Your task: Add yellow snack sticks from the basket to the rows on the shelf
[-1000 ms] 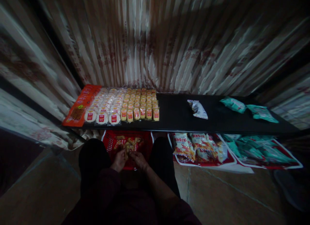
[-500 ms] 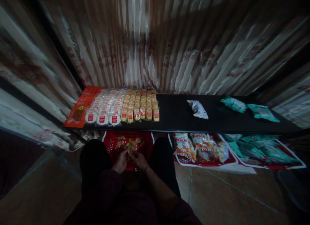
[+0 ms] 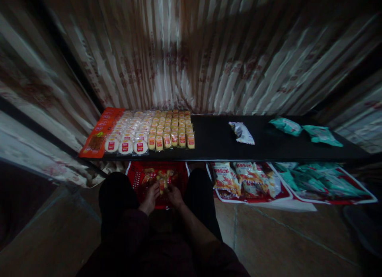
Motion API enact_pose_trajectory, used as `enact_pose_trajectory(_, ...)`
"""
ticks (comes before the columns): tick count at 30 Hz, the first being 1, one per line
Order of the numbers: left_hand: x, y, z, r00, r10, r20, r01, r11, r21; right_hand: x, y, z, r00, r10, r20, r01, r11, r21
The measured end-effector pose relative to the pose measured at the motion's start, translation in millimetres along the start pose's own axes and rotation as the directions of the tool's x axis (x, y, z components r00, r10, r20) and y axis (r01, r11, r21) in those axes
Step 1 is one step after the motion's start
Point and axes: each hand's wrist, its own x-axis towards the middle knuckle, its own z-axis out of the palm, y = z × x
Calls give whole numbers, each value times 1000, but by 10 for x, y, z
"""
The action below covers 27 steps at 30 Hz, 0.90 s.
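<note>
Over a red basket (image 3: pixel 137 174) between my knees, my left hand (image 3: pixel 152 195) is closed on a small wrapped yellow snack cake (image 3: pixel 162 186) with an orange label. My right hand (image 3: pixel 174 195) has its fingers bent at the other side of the same cake; dim light blurs how firmly they grip. A few similar wrapped cakes (image 3: pixel 147 170) lie in the basket beyond my fingers. On the black shelf (image 3: pixel 209 137) above stand tight rows of the same yellow cakes (image 3: pixel 174 129), beside rows of round white wrapped crackers (image 3: pixel 125 145).
An orange packet (image 3: pixel 100 133) lies at the shelf's left end. Further right are a white-and-blue packet (image 3: pixel 243 133) and two green packets (image 3: pixel 286 126). Under the shelf, one basket holds white-and-orange bags (image 3: pixel 227 179), another green bags (image 3: pixel 325 181). A pleated curtain (image 3: pixel 205 70) hangs behind.
The cake between my hands has turned, so its orange label now faces up. My hands have shifted only slightly. The shelf appears marginally displaced as the camera moved.
</note>
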Motion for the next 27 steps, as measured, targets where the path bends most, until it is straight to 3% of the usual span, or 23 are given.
enact_pose_trajectory(19,-175,104,211,963,261,63,-262,965,17,-152,-200,-94,977,-141,-158,119,983,-141)
enact_pose_trajectory(22,-207,111,248,939,338,67,-341,939,39,-162,-216,-125,954,-181,-240,142,975,-172)
enact_pose_trajectory(27,-292,148,316,855,497,146,-514,848,128,-200,-312,-214,921,-217,-324,188,975,-117)
